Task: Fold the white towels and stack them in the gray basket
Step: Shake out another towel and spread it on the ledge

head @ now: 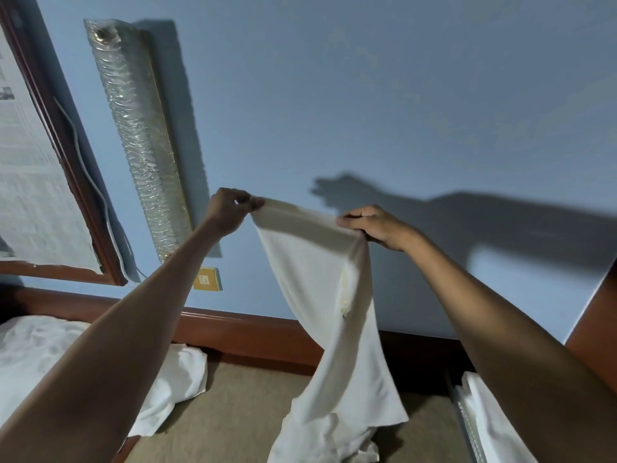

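I hold a white towel [337, 312] up in front of the blue wall, and it hangs down toward the tan surface [240, 412]. My left hand [230, 208] pinches its top left corner. Along the top edge on the right, my right hand [377, 225] grips the cloth with fingers curled over it. The towel's lower end is bunched on a small pile of white cloth [337, 442] at the bottom. At the lower right, white towels [484, 419] lie in what looks like the gray basket [462, 416], mostly hidden by my right arm.
More white cloth [177, 379] lies at the lower left beside a wooden rail [253, 332]. On the wall hang a bubble-wrapped long fixture [137, 135], a framed board [40, 182] and a yellow switch plate [207, 279].
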### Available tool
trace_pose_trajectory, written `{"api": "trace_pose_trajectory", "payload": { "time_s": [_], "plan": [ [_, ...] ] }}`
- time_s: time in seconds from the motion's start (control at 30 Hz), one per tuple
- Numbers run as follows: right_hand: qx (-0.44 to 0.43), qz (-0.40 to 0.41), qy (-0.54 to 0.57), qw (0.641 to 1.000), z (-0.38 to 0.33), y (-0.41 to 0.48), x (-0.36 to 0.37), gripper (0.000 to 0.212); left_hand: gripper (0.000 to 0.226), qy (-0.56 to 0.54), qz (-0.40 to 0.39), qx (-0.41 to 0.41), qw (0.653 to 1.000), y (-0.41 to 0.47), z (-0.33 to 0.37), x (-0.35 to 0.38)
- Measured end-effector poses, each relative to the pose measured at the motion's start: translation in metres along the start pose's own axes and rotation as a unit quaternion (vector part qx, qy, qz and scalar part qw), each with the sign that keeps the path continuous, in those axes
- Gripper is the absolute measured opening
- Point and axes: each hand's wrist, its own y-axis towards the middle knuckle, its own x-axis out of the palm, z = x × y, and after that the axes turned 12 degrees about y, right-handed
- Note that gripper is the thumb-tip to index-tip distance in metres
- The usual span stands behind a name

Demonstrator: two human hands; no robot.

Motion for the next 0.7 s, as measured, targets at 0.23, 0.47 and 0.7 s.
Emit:
{"api": "trace_pose_trajectory", "payload": {
  "time_s": [0.23, 0.47, 0.7],
  "plan": [
    [-0.016, 0.007, -0.058, 0.998, -0.001, -0.004, 0.001, 0.048, 0.027, 0.162, -0.068, -0.034, 0.984, -0.01, -0.016, 0.013],
    [-0.027, -0.037, -0.061, 0.997, -0.015, -0.012, 0.021, 0.018, 0.014, -0.005, -0.317, 0.095, 0.944, -0.04, 0.054, 0.035],
    [-0.009, -0.02, -0.023, 0.999, 0.004, -0.027, 0.016, 0.026, 0.028, -0.13, -0.282, 0.058, 0.949, -0.041, 0.043, 0.035]
  ]
}}
